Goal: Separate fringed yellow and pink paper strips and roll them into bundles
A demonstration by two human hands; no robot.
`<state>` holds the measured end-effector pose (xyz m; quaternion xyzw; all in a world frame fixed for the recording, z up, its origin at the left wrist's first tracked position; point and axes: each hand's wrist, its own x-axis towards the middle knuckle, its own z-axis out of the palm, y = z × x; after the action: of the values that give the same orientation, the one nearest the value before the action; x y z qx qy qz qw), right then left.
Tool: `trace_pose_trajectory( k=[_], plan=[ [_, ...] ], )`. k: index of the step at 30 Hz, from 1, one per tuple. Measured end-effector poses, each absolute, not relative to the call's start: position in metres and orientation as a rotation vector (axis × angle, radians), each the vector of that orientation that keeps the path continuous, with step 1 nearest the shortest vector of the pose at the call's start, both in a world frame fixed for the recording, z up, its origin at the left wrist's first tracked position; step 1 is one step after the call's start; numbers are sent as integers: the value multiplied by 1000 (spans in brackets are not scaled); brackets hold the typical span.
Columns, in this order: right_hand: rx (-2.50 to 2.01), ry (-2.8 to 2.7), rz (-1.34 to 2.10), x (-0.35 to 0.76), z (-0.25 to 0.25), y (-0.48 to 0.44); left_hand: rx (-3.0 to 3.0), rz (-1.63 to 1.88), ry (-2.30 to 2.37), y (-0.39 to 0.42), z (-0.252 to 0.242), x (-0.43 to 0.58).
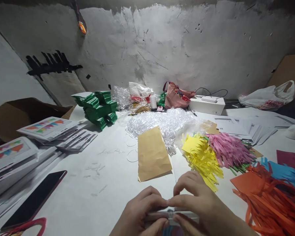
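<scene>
in the head view, a flat whitish packet (171, 213) with some colour below its edge is held at the bottom centre, nearer than the brown paper piece (154, 154) on the white table (113, 196); whether the table is touched by it cannot be told. its left part is grasped between the thumb and curled fingers of the left hand (145, 211), its right part is pinched by the right hand (199, 203), and the two index fingertips are brought together above it. by the wall, a pink bag (174, 98) is filled with red and blue pieces. a small white device (209, 99) is set on a white box (207, 106). at far right, the contents of a white plastic bag (267, 96) cannot be made out; at left, a cardboard box (17, 114) is left dark inside.
</scene>
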<state>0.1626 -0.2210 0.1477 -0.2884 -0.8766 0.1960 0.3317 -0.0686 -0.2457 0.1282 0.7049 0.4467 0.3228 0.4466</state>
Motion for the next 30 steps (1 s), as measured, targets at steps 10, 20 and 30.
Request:
trace_pose_trajectory(
  k=[10,20,30],
  plan=[
    [-713,-2481,449,152,167,-214,1684,718,1126,-245,131,-60],
    [-557,-2451,437,153,153,-210,1671,729,1154,-245,132,-54],
    [-557,-2428,656,158,147,-204,1602,681,1113,-240,131,-59]
  ],
)
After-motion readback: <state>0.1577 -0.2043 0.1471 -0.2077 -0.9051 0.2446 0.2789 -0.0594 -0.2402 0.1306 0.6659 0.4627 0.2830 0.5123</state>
